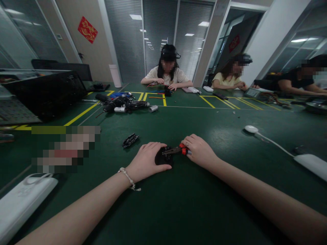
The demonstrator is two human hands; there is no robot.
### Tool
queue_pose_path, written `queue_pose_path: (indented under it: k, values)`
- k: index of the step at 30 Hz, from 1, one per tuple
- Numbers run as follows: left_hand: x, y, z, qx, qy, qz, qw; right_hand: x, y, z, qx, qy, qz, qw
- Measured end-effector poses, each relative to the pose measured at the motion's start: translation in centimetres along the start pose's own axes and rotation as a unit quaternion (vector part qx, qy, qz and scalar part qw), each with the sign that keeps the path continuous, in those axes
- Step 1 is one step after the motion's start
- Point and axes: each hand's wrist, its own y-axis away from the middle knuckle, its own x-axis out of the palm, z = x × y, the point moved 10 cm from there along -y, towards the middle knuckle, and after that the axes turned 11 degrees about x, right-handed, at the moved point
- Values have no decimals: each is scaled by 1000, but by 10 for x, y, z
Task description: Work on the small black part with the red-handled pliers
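Note:
On the green tabletop, my left hand (145, 160) grips a small black plastic part (164, 159), its thumb along the near edge and its fingers round the far left side. The part looks like an open housing; its inner details are too small to make out. My right hand (198, 149) is closed round the red handles of long-nose pliers (173, 150). The jaws point left and lie over the black part; whether they pinch anything I cannot tell. A second black plastic piece (130, 140) lies just beyond my left hand, apart from it.
A heap of black and blue cables and tools (125, 102) lies farther back. At left stand a large black case (46, 95) and a white device (28, 200). At right are a white puck (251, 129) and its cable. Several people sit across the table.

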Motion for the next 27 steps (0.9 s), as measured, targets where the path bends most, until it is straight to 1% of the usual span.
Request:
queue_pose_path:
  k: [7,12,22,27]
  values:
    - [1,0,1,-3,-3,6,1000,1,0,0,-9,4,3,1000]
    - [2,1,0,5,-12,0,1000,0,0,0,-26,9,0,1000]
    - [1,0,0,0,-7,-4,1000,-1,-1,1,-18,11,-10,1000]
    - [1,0,0,-1,-7,-6,1000,0,-1,0,-13,5,-4,1000]
